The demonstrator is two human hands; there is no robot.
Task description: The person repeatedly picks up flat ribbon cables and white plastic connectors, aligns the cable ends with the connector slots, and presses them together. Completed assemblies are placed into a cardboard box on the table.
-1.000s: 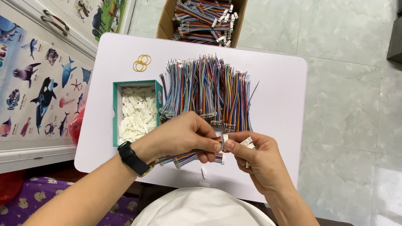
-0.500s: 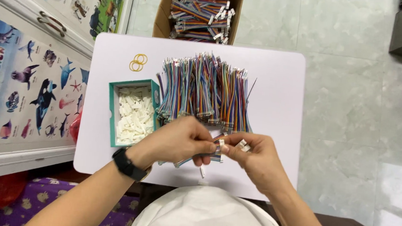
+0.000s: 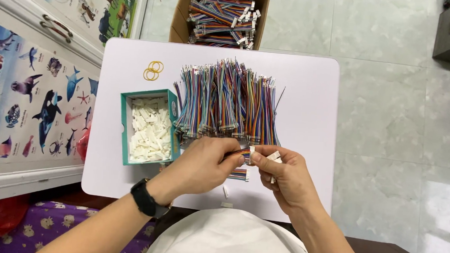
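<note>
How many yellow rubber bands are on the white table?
2, possibly more hidden in the overlap: the yellow rubber bands lie overlapping at the table's far left, beyond the teal box.

The left hand [image 3: 202, 164] covers most of the short wire piece [image 3: 240, 153] it pinches, the right hand [image 3: 284, 177] hides how its small white connector [image 3: 273, 156] is gripped, the cardboard box [image 3: 182, 14] is cut off by the top edge, and the wire tips are too small to tell.
</note>
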